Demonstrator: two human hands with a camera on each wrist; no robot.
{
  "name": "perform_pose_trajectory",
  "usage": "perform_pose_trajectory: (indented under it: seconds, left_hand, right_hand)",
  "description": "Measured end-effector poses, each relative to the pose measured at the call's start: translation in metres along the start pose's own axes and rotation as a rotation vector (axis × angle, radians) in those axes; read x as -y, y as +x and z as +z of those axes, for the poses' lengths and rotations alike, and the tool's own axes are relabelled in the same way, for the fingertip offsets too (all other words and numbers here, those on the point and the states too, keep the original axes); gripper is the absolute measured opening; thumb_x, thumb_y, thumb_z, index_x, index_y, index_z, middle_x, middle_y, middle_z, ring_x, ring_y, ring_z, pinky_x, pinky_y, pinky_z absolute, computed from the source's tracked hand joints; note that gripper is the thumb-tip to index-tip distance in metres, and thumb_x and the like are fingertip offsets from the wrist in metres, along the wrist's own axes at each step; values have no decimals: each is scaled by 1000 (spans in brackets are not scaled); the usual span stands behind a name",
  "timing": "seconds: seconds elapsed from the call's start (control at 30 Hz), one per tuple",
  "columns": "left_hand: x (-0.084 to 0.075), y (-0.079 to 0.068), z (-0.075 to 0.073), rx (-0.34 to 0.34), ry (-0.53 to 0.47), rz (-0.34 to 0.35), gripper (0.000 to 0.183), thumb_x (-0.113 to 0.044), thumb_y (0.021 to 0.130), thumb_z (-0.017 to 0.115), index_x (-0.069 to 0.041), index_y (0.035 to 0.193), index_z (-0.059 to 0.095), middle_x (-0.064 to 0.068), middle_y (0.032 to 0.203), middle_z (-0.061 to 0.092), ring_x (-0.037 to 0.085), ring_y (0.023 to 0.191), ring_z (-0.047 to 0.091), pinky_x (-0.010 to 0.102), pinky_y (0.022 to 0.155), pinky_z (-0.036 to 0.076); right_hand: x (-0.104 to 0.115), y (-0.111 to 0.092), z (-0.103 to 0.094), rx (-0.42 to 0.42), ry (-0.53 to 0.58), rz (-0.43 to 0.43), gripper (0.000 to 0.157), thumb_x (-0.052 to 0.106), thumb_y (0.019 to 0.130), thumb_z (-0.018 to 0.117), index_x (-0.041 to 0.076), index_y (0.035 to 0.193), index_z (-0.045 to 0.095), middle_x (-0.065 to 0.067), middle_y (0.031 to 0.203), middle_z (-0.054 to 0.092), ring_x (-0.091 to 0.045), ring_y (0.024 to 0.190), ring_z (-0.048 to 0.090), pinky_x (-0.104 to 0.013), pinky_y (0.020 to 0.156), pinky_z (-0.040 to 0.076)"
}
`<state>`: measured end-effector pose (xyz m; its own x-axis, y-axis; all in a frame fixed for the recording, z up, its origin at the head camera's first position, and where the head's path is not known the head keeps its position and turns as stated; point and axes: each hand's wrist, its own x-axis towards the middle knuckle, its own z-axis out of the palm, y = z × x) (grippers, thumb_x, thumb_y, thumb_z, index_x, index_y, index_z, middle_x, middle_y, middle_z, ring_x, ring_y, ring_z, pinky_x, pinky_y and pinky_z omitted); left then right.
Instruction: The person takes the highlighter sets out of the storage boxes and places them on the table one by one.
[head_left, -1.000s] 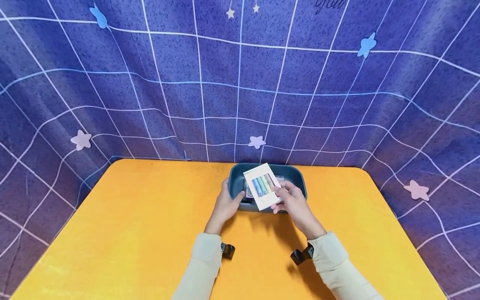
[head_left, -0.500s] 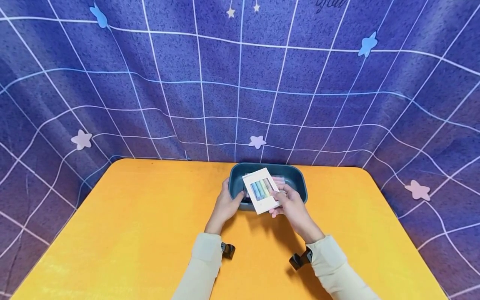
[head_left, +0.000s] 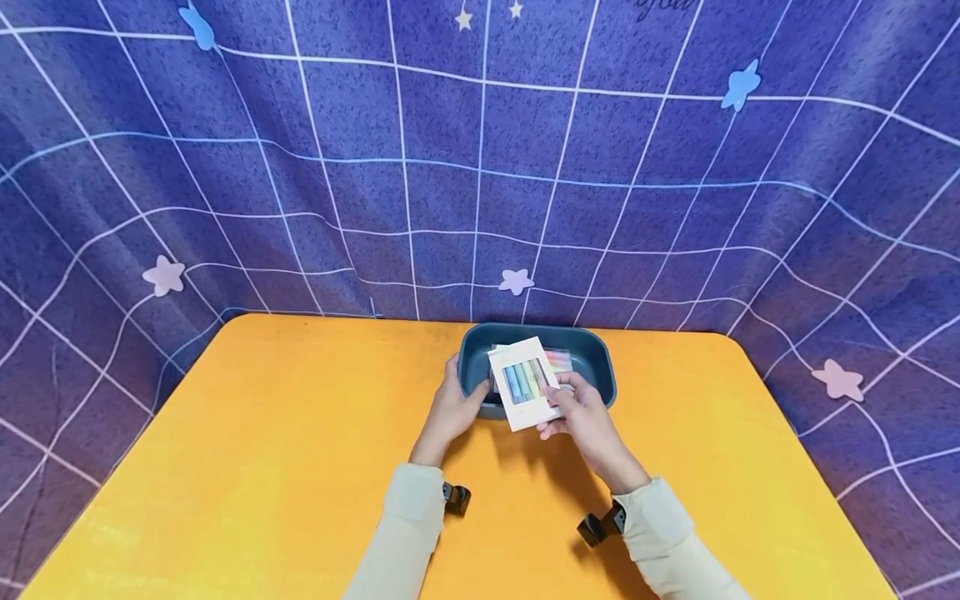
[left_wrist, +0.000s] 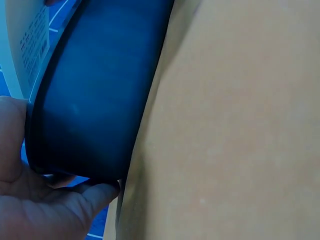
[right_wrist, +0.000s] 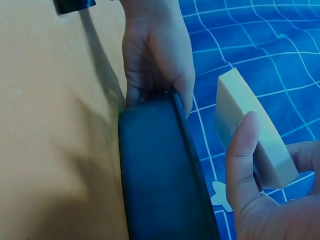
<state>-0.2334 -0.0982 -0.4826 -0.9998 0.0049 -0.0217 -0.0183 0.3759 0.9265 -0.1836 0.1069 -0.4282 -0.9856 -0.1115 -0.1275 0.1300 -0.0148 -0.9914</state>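
Got a white box (head_left: 527, 388) pinched in the right hand (head_left: 590, 421), thumb on the front face, other fingers (right_wrist: 303, 155) round the back. Held tilted above the near side of a dark blue-green bin (head_left: 597, 357), covering part of the near rim in the head view but plainly apart from it in the right wrist view. Can see a window in the box front too, with a row of blue, green and yellowish sticks (head_left: 517, 379) showing through. Gripping the bin's left end with the left hand (head_left: 453, 408), thumb over the rim, fingers on the outside wall and down near the base. Also spotted inside the bin: a striped pastel packet (head_left: 558, 360) just behind the box, plus something off to the left, mostly hidden, so can't tell what. All sitting at the far edge of a yellow-orange bench (head_left: 300, 467), right by a purple-blue grid curtain (head_left: 442, 192) with pastel stars. Wearing pale sleeves (head_left: 408, 517), with a small black camera (head_left: 456, 500) at each wrist.
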Motion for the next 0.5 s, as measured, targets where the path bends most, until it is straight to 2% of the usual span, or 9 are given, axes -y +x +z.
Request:
perform_pose_trajectory:
  seconds: [0.23,0.5]
  left_hand:
    - [2,2,0,0,-4,-4,72,-24,99,60,-14,159,20,21,157,43,40,140,46,63,117,34]
    - [3,4,2,-3,-31,23,72,-20,98,60,-16,159,22,22,152,48,39,139,49,60,117,36]
  right_hand:
    - [-3,-5,2,15,-18,19,29,12,104,47,-7,126,46,-8,88,69,-17,59,63,-23,58,57]
    - [-6,-8,6,12,-25,24,25,9,102,48,-6,121,48,-5,81,69,-15,55,57,-21,53,49]
